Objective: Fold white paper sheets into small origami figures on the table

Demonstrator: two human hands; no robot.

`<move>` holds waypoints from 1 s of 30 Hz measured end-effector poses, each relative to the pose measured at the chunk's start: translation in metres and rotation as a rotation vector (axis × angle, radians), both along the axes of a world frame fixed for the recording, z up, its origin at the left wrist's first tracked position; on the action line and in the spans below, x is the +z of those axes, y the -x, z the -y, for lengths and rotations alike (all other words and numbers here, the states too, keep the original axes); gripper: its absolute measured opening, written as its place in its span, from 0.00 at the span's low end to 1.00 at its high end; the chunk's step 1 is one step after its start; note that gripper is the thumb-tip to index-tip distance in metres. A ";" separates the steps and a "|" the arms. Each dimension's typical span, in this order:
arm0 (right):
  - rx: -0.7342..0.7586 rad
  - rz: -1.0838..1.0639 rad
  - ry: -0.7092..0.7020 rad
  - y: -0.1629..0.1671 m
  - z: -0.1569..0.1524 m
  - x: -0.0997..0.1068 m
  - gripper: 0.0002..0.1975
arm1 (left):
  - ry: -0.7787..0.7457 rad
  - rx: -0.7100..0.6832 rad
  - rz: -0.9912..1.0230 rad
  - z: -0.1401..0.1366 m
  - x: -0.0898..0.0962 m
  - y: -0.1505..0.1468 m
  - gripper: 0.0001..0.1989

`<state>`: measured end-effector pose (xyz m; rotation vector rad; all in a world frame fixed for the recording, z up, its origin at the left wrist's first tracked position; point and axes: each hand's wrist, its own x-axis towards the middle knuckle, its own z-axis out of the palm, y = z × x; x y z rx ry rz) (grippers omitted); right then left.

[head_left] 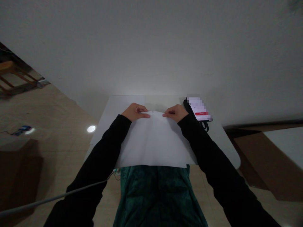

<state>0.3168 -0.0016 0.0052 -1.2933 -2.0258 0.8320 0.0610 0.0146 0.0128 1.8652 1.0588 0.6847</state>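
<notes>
A large white sheet of paper (153,142) spreads across the table in front of me, its near edge by my lap. My left hand (136,112) pinches its far edge between thumb and fingers, left of the middle. On the other side of the middle, my right hand (175,113) grips the same edge in a like pinch. Between the two hands the far edge is slightly raised, with a small dark mark on it. A faint crease runs down the sheet.
The white table (220,148) stands against a pale wall (151,47). A lit phone (199,108) rests on a black object to the right of my right hand. A grey cable (59,196) crosses at lower left. Brown boxes (267,160) lie at the right, and a wooden stool (14,71) stands far left.
</notes>
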 end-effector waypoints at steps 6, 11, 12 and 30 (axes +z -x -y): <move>0.014 -0.101 -0.008 -0.008 -0.004 -0.003 0.08 | -0.084 0.070 -0.054 0.000 0.005 0.001 0.14; -0.009 -0.169 -0.014 -0.012 -0.005 -0.002 0.07 | -0.116 0.121 -0.039 0.002 0.011 0.003 0.13; -0.009 -0.175 -0.007 -0.014 -0.005 -0.002 0.07 | -0.125 0.134 -0.036 0.001 0.012 0.004 0.13; -0.211 -0.167 -0.063 -0.032 -0.019 -0.008 0.06 | -0.125 0.186 -0.155 -0.014 0.004 0.050 0.09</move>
